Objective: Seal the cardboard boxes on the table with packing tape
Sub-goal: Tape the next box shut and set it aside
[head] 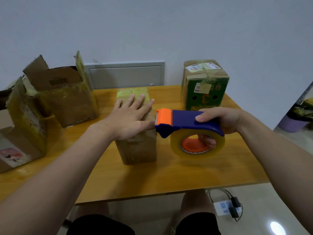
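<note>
On green box (204,92): sticker reads "78", printed "3".

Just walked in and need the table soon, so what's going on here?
A person is taping boxes shut. The left hand presses flat on the small brown box in the middle of the table, while the right hand holds a blue and orange tape dispenser at its right edge. Two open boxes wait at the left; a green box stands behind.

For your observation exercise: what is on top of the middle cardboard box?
The left hand lies flat on the middle cardboard box; yellowish tape shows beyond it. The flaps beneath are covered.
</note>
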{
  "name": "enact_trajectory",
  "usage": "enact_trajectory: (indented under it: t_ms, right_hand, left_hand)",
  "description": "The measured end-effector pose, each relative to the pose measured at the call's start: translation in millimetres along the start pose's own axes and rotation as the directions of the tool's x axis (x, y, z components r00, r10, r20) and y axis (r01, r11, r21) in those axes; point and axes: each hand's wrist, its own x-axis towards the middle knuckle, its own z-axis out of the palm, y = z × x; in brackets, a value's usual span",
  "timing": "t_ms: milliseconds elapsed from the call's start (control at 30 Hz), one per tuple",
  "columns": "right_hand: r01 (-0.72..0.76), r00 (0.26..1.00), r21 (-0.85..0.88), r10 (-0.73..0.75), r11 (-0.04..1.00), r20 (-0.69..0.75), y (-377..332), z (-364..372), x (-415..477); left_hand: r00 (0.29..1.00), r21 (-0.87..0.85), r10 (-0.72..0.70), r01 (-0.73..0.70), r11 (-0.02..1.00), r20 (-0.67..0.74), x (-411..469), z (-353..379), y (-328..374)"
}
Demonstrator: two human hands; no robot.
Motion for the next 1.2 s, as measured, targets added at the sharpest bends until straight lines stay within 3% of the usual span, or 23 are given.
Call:
enact_trajectory:
  t_ms: [367, 533, 667, 833, 1033, 1133, 1200]
  right_hand:
    - [-0.044, 0.999, 0.088, 0.047, 0.995, -0.027, 14.6, -11.0, -15.3]
    - [-0.059, 0.998, -0.017, 0.059, 0.998, -0.017, -3.8, -11.1, -25.8]
    - [-0.180, 0.983, -0.150, 0.171, 0.972, -0.067, -35.0, -10.5, -30.9]
    - [-0.211, 0.970, -0.054, 0.216, 0.976, 0.113, -52.5, -23.7, -44.3]
    - [-0.108, 0.932, 0.124, 0.057, 0.986, 0.358, -28.7, -22.9, -36.7]
    - [-0.066, 0.943, 0.130, 0.019, 0.989, 0.333, -23.3, -25.7, -38.4]
    - [-0.061, 0.977, 0.089, 0.041, 0.994, 0.208, -24.2, -29.6, -42.8]
  left_hand:
    - [0.999, -0.009, -0.007, 0.006, 1.000, -0.050, 1.4, 4.4, -1.2]
    - [0.998, -0.021, -0.008, 0.007, 1.000, -0.063, 5.2, 7.3, -2.8]
    - [0.997, -0.023, -0.004, 0.003, 1.000, -0.071, 4.7, 8.9, -4.9]
    - [0.996, -0.054, 0.018, -0.022, 0.998, -0.089, 3.5, 8.7, -8.3]
    - [0.995, -0.072, 0.019, -0.026, 0.997, -0.093, 2.3, 8.2, -10.3]
    - [0.996, -0.088, 0.018, -0.026, 0.996, -0.087, 1.6, 8.0, -8.0]
    - [0.997, -0.069, 0.017, -0.022, 0.997, -0.081, 2.9, 8.2, -4.4]
